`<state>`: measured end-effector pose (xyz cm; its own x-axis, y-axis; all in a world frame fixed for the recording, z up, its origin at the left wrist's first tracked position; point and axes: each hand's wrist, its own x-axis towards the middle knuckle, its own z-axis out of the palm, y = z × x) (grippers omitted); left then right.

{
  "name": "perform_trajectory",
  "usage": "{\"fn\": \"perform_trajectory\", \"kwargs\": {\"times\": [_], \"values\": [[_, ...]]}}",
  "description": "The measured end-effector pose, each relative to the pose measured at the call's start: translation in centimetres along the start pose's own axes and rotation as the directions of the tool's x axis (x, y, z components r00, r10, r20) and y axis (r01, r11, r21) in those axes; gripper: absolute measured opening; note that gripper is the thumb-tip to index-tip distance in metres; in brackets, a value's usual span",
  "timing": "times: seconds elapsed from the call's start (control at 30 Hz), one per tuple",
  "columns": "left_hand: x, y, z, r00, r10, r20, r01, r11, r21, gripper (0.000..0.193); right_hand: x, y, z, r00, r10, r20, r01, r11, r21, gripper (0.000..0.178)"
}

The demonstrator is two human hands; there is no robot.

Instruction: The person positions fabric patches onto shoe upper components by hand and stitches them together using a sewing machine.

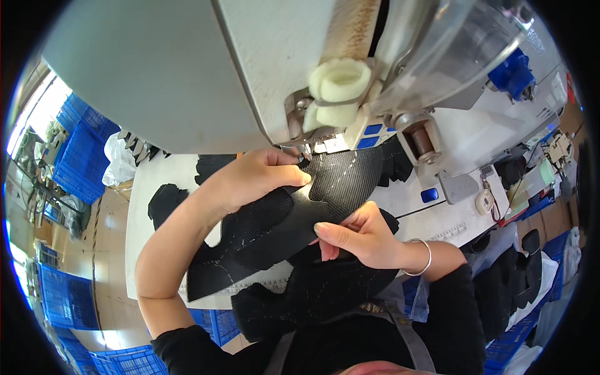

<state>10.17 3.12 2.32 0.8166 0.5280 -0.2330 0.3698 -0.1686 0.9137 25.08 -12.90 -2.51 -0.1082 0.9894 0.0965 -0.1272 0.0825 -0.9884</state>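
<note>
A black mesh fabric piece [342, 178] with pale dashed marks lies under the needle area of a sewing machine [275, 75]. Close to the presser foot, my left hand [265, 177] pinches this piece, thumb on top. My right hand [359, 236] grips its nearer edge between thumb and fingers, with a metal bangle on that wrist. The piece spreads left and toward me in curved lobes, bending over the table's front edge. Another black piece [312, 294] with dotted lines rests over my lap. The needle tip itself is hard to make out.
More black pieces [167, 203] sit on the left of the white table [147, 244]. Foam padding [337, 81] and a thread bobbin [422, 142] are on the machine. A tape measure [484, 201] lies right. Blue crates [69, 297] stand left; black parts [509, 281] are stacked at right.
</note>
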Motion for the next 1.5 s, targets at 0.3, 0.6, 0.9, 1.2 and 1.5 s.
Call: {"fn": "perform_trajectory", "kwargs": {"times": [0.3,0.6,0.9,1.2,1.5], "values": [[-0.3,-0.6,1.3,0.984,-0.039,-0.174,-0.024,0.938,-0.345,0.029,0.8,-0.3,-2.1,1.000,0.023,0.020,-0.022,1.000,-0.020,0.033],[-1.4,-0.8,2.8,0.946,0.246,-0.210,-0.271,0.957,-0.100,0.039,1.1,-0.7,-4.1,0.996,-0.044,-0.077,0.037,0.995,-0.092,0.030],[-0.2,-1.1,0.9,0.975,0.062,-0.215,-0.107,0.974,-0.202,0.031,2.7,-1.8,-4.2,0.992,-0.072,-0.100,0.053,0.983,-0.178,0.031],[-1.3,0.4,-0.3,0.948,0.246,-0.200,-0.198,0.952,0.232,0.034,2.8,-2.4,-3.5,0.990,-0.044,-0.131,0.015,0.977,-0.214,0.032],[-7.8,-1.2,0.0,0.555,0.651,-0.518,-0.015,0.630,0.776,0.029,2.7,-2.4,-3.3,0.987,-0.041,-0.155,0.004,0.973,-0.231,0.033]]}}
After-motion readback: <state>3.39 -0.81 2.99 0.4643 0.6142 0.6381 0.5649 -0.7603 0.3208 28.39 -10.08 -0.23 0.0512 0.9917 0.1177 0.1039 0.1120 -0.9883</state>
